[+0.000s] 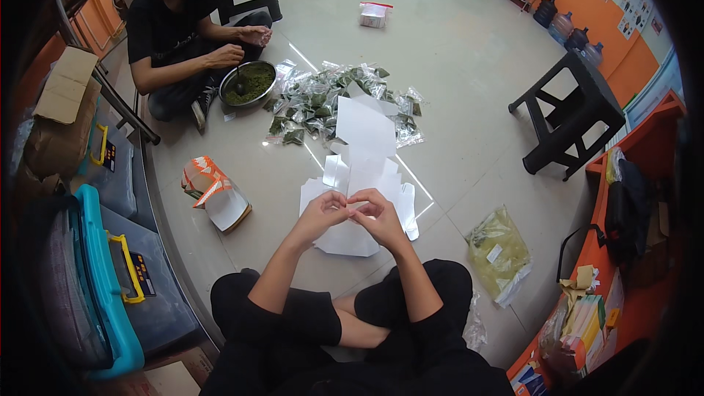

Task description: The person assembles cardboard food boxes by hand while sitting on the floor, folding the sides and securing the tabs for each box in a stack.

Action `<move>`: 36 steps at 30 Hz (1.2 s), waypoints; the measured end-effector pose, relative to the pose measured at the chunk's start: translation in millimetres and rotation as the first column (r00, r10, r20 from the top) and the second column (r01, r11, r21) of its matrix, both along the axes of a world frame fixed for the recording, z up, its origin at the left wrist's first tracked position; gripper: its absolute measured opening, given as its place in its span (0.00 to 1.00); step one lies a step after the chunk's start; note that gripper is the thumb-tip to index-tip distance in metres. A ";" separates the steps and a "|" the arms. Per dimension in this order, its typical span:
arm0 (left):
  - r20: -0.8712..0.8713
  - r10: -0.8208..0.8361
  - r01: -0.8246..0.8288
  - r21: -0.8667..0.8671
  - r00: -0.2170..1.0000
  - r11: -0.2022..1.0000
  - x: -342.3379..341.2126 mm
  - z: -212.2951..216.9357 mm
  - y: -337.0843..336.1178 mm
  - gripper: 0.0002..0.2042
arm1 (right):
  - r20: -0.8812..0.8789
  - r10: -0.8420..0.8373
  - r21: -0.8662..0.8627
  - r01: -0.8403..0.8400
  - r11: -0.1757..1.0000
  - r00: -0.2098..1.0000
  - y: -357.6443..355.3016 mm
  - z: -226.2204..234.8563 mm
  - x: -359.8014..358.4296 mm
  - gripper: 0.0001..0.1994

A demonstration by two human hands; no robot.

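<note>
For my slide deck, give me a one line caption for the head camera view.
Seated cross-legged, a person's left hand and right hand meet over flat white cardboard sheets.

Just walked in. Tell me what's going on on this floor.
A person sits cross-legged, left hand and right hand pinched together over flat white carton blanks. Beyond lies a pile of small clear packets of green stuff. A second person crouches by a metal bowl of green powder.
</note>
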State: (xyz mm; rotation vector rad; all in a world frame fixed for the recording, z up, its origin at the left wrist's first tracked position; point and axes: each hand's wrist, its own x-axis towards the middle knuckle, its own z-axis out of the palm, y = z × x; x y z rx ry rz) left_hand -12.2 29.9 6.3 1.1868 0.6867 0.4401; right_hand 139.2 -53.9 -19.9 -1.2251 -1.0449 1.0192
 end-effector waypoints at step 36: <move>-0.116 0.363 -0.246 0.544 0.925 0.802 16.9 -15.0 8.0 0.10 | 0.331 -0.587 0.112 0.587 0.802 0.739 6.8 2.5 -8.6 0.10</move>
